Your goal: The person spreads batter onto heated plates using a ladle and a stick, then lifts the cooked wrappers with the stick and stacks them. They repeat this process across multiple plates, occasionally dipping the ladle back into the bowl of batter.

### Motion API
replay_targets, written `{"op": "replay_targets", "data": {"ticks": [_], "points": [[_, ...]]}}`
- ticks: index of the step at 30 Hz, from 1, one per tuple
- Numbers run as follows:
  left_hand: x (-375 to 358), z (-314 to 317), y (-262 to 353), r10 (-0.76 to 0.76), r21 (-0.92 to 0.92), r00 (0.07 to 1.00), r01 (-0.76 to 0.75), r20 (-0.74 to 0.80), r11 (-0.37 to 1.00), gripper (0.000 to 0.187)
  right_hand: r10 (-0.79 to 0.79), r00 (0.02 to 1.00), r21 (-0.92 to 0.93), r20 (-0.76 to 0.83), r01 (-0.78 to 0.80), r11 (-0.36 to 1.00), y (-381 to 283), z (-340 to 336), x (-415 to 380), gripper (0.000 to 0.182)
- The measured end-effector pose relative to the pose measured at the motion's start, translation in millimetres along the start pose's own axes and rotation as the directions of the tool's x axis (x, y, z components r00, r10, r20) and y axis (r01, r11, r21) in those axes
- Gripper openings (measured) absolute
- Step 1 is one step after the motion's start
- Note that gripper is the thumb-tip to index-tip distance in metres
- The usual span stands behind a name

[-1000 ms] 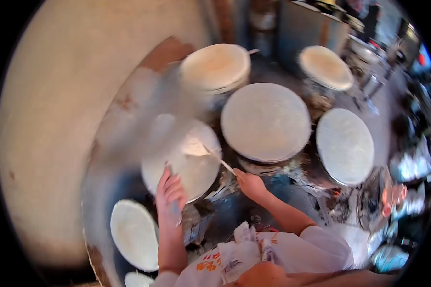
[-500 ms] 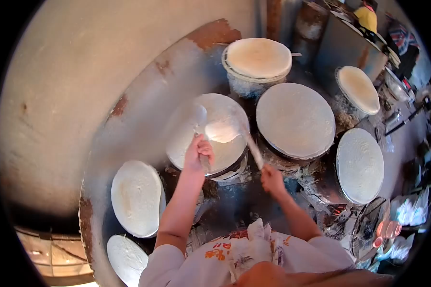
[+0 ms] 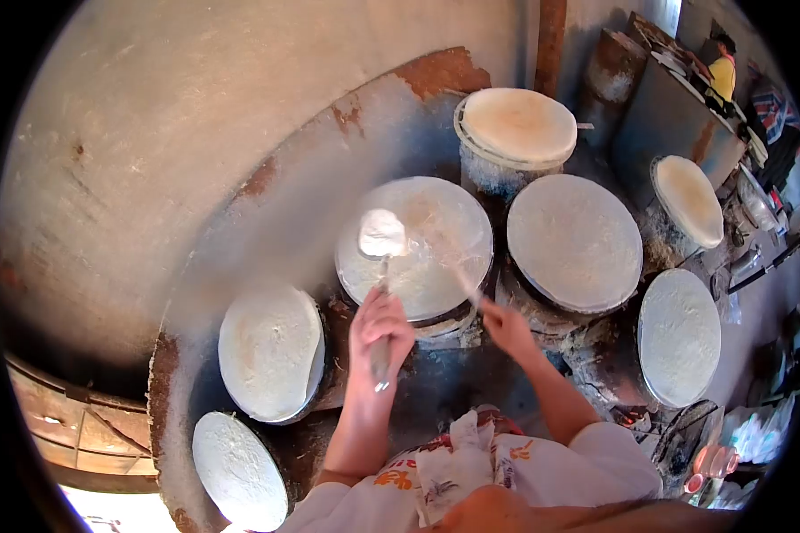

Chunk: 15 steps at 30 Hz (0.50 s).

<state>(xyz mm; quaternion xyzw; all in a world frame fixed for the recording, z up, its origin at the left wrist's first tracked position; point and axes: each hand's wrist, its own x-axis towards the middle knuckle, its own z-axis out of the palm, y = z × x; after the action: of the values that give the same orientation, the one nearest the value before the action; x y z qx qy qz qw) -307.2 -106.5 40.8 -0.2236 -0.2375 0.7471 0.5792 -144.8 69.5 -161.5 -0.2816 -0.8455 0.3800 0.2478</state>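
My left hand [image 3: 382, 330] is closed round the handle of a ladle [image 3: 382, 269], whose bowl holds a heap of white stuff [image 3: 382, 233]. The bowl hangs over a round griddle [image 3: 440, 289] coated with a pale, powdery layer. On the griddle's right side, my right hand [image 3: 508, 330] grips a pale stick-like tool [image 3: 468, 284]. Its far end is smeared by motion over the griddle, so its shape does not show.
More round griddles with white coats stand around: one to the right [image 3: 575, 242], others at left [image 3: 271, 355] and far right [image 3: 680, 338]. A tan, flat round [image 3: 518, 123] tops a drum behind. Haze drifts by the curved wall. A person in yellow [image 3: 722, 78] is at upper right.
The ladle has come upright with white stuff in its bowl; before, it was tilted over a white patch on the griddle. The view has shifted, and the right tool still sweeps over the surface.
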Motion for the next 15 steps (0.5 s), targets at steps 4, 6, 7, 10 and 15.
{"op": "replay_targets", "data": {"ticks": [4, 6, 7, 10, 15], "points": [[-6, 17, -10, -0.003, 0.244, 0.990, -0.031, 0.140, 0.969, 0.037, 0.078, 0.949, 0.177, 0.305, -0.137, 0.975, -42, -37, -23, 0.036], [11, 8, 12, 0.083, 0.380, 0.990, -0.122, 0.118, 0.917, 0.038, 0.344, 0.884, 0.234, 0.318, -0.425, 0.875, -36, -54, 21, 0.040], [15, 17, 8, 0.137, 0.263, 0.989, -0.144, 0.047, 0.954, 0.041, 0.327, 0.883, 0.383, 0.335, -0.445, 0.809, -25, -61, 46, 0.042], [20, 0, 16, 0.170, 0.103, 0.979, -0.182, 0.112, 0.978, 0.040, -0.065, 0.986, 0.004, 0.154, 0.065, 0.998, 47, -52, 91, 0.047], [17, -14, 4, 0.284, 0.069, 0.948, -0.296, 0.146, 0.953, 0.040, 0.054, 0.969, -0.508, 0.242, 0.079, 0.858, 16, -69, 108, 0.054]]}}
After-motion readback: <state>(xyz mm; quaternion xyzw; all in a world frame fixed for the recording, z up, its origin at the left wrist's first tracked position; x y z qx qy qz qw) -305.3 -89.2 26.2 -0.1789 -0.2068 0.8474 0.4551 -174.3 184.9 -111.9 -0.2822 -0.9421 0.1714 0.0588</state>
